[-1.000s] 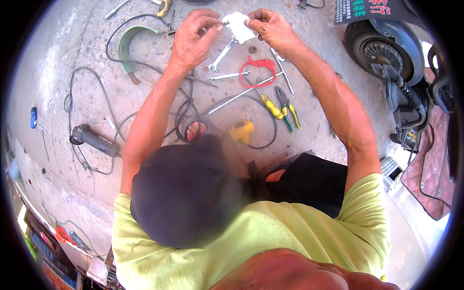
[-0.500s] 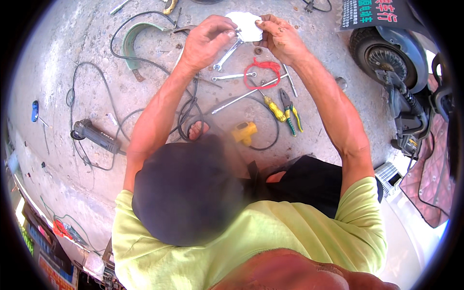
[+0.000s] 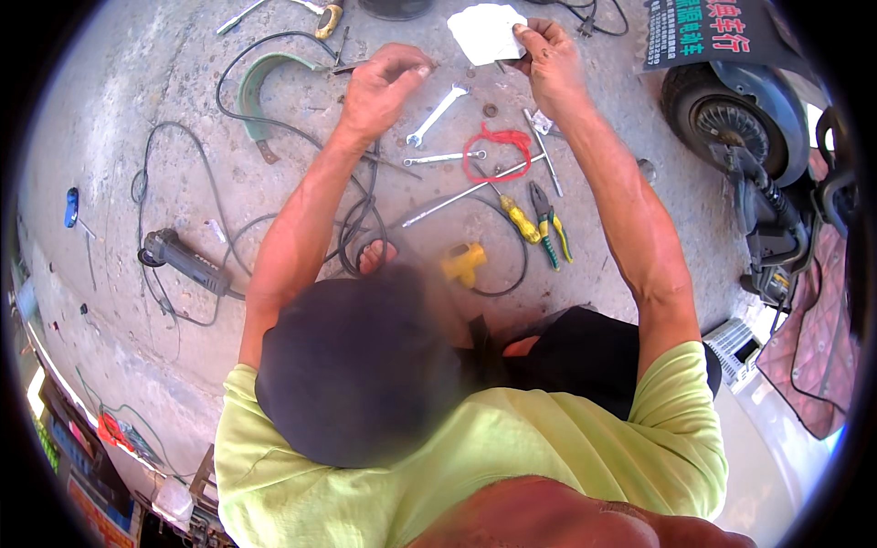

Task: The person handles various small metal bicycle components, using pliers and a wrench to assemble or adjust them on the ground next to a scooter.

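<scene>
My right hand [image 3: 548, 59] pinches the edge of a white sheet [image 3: 482, 32] that lies on the concrete at the top of the view. My left hand [image 3: 388, 82] hovers apart from the sheet with its fingers curled together, and I see nothing in it. Just beyond its fingertips lies a silver wrench [image 3: 437, 114]. Between my forearms are a second wrench [image 3: 440, 158], a red cord loop [image 3: 498, 146], a long metal rod [image 3: 470, 190], a yellow-handled screwdriver [image 3: 519, 219] and green-handled pliers [image 3: 551, 228].
An angle grinder [image 3: 183, 260] with a black cable lies at the left. A green curved guard [image 3: 260, 91] sits at the upper left. A scooter wheel [image 3: 731, 110] stands at the right. A yellow object [image 3: 464, 262] lies near a bare foot [image 3: 375, 258].
The left hand has drawn back from the white sheet and moved left and down. The right hand stays on the sheet's edge.
</scene>
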The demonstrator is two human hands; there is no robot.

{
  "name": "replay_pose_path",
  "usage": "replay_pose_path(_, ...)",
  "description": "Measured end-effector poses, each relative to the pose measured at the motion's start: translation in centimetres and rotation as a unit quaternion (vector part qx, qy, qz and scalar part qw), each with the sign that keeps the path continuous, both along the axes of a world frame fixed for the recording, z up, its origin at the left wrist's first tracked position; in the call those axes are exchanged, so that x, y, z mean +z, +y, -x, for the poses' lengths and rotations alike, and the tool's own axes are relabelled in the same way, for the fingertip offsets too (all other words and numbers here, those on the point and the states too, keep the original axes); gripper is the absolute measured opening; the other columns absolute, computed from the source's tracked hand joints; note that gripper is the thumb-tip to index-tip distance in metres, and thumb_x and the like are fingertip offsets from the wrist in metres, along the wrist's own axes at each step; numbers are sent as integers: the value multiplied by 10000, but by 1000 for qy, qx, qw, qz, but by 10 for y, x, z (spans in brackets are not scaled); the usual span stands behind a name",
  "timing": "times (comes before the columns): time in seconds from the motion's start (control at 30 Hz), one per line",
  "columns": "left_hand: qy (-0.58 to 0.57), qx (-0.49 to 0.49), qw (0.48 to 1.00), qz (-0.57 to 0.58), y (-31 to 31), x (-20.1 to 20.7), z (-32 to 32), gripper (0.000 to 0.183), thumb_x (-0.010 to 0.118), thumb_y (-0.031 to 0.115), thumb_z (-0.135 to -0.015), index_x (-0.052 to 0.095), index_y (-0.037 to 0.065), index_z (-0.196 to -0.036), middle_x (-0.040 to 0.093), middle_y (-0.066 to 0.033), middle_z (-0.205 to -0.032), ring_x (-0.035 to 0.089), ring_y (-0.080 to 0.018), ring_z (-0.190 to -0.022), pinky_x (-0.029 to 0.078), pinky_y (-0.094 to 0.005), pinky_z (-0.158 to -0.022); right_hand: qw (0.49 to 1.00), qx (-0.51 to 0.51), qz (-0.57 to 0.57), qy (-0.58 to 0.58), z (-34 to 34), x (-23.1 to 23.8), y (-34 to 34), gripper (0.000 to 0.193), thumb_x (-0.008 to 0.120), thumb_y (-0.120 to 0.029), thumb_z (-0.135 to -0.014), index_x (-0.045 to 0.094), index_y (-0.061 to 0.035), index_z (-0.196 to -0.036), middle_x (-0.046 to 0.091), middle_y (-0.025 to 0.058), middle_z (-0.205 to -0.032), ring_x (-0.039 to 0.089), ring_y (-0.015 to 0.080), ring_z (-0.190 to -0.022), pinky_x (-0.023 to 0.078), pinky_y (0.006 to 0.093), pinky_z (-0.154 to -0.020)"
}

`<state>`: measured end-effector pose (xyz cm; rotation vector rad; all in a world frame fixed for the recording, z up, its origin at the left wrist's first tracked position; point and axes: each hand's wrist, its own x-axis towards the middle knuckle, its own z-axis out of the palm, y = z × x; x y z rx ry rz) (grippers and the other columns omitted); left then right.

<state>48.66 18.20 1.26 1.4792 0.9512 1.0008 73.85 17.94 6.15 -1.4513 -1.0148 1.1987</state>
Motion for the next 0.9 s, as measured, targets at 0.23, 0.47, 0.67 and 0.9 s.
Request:
replay_pose_path(0.23, 12, 43, 995, 90, 1, -6, 4, 236, 675, 157, -946, 702, -41, -1071, 741, -89, -944, 676, -140, -843, 535, -284, -791, 817, 206, -95, -530, 3, -32, 15, 203, 646, -145, -893, 663, -23, -1054, 697, 125, -1177, 654, 360, -1081, 536, 431, -921)
replay_pose_path(0.47, 105, 14, 990, 97, 13, 2, -8, 355, 669, 284, -924, 719, -27, -1087, 760, -127, -930, 688, -170, -856, 528, -314, -790, 753, 303, -142, -566, -7, -64, 0, 271, 627, -162, -877, 709, -31, -1099, 593, 128, -1387, 548, 316, -1287, 445, 425, -1087)
replay_pose_path(0.67, 226, -10, 974, 0, 47, -3, -34, 345, 626, 289, -916, 727, 26, -1115, 752, -178, -962, 719, -282, -883, 542, -373, -832, 747, 298, -233, -547, 6, -66, 6, 278, 597, -182, -887, 765, -110, -1096, 657, 100, -1301, 588, 307, -1235, 460, 453, -1061)
replay_pose_path(0.9, 281, -32, 959, 32, 66, -10, -46, 325, 628, 289, -925, 731, 60, -1132, 757, -136, -879, 709, -208, -739, 564, -370, -734, 748, 312, -220, -542, 11, -68, 7, 315, 613, -172, -865, 740, -79, -1137, 641, 98, -1313, 558, 292, -1270, 431, 455, -1073)
